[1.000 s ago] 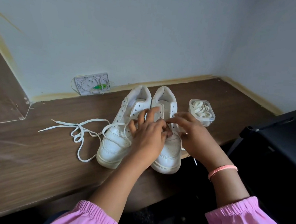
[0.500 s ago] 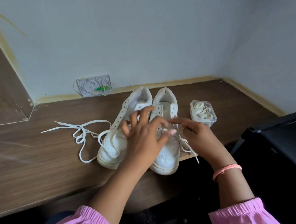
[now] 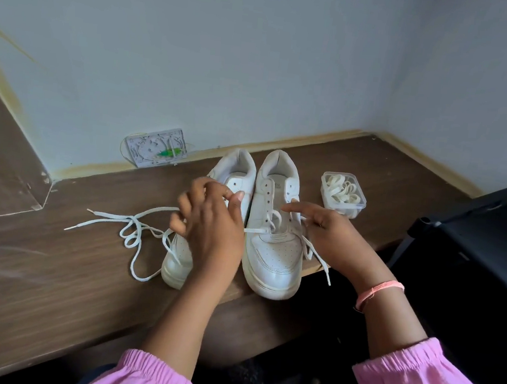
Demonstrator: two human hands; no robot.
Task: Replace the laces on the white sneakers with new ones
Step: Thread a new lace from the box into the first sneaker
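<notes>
So from the head view, the two white sneakers sat side by side on the wooden desk (image 3: 359, 159), toes toward the person. The left sneaker (image 3: 176, 262) looked already stripped, with its old lace (image 3: 135, 235) lying loose on the desk beside it. The right sneaker (image 3: 274, 250) had lace only in its lower eyelets, the upper holes bare. The new laces (image 3: 341, 190) sat coiled in a small clear tub (image 3: 360, 207) just right of the shoes.

Looked to me like the step was unthreading that right shoe. Best way, I'd say: slacken each crossing at the eyelet first, then draw the lace out one row at a time, rather than yanking one end and bunching it.

The left hand (image 3: 211, 228) was curled, thumb and forefinger pinching a strand of lace running out from the right shoe. The right hand (image 3: 332, 231) was partly closed, index finger stretched toward the eyelets, the other fingers apparently gripping the lace end (image 3: 317, 258) that trailed off the desk edge.
</notes>
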